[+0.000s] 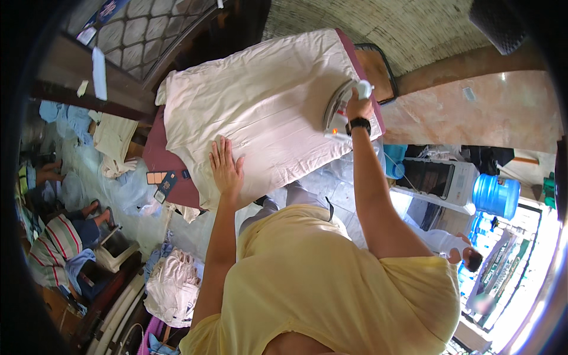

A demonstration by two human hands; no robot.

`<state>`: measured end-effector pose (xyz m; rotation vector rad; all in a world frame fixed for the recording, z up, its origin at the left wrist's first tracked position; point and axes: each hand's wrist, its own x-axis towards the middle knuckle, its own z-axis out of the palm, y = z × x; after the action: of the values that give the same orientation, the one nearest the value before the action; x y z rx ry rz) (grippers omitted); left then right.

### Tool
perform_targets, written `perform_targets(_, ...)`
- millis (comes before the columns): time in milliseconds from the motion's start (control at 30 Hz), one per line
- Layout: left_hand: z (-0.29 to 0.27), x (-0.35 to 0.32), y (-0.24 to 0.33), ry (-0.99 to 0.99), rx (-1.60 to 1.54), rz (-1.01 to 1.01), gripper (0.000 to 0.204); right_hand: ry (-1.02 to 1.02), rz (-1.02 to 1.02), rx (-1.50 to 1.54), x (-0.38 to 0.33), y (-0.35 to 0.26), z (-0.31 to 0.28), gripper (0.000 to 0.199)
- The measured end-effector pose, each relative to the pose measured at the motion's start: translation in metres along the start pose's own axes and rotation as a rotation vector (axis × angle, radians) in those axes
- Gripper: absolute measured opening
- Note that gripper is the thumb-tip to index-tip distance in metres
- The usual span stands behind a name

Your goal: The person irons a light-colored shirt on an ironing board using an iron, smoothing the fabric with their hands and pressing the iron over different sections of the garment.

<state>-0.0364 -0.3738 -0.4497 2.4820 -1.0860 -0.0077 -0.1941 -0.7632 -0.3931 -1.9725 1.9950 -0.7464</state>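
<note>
- Between eight and nine o'clock, a person in a striped woven top sits amid clutter.
- At nine o'clock, crinkled, see-through plastic spreads beside the work surface.
- Nearer in at nine, thin rectangular items lie on a smooth maroon cover that peeks from beneath the cloth.
- Toward half past seven, crumpled cream fabric sits in a rounded heap.
- Just left of centre, at nine, the left hand rests palm down, fingers slightly spread, gripping nothing.
- Toward twelve, the pale cloth, soft and finely rippled, drapes broadly over the padded surface, its near edge puckered.
- Between one and two, an iron with a curved metal edge stands at the cloth's right part; whether its plate lies flat is hard to tell.
- There too, the right hand wraps the iron's pale handle, a dark watch on its wrist.
- At three, a boxy white appliance stands near a ribbed, translucent blue plastic jug.
</note>
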Motion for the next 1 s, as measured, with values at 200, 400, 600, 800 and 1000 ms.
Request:
perform_targets(200,0.001,0.0,-0.002,0.002,0.007,-0.013,0.06,-0.072,-0.075,0.055,0.002,0.002,-0.001,0.053)
perform_targets(400,0.006,0.004,0.001,0.033,0.012,0.008,0.06,-0.143,-0.035,0.066,0.023,-0.018,-0.011,0.058)
perform_targets(600,0.004,0.005,0.012,0.062,0.015,0.037,0.057,-0.207,-0.031,0.091,0.025,0.002,0.001,0.057)
perform_targets(800,-0.007,0.002,0.021,0.177,0.055,-0.096,0.052,-0.338,-0.3,0.227,0.143,0.004,-0.017,0.065)
perform_targets(1000,-0.033,-0.016,0.05,0.445,0.108,-0.301,0.041,-0.446,-0.396,0.071,0.266,0.037,0.022,0.073)
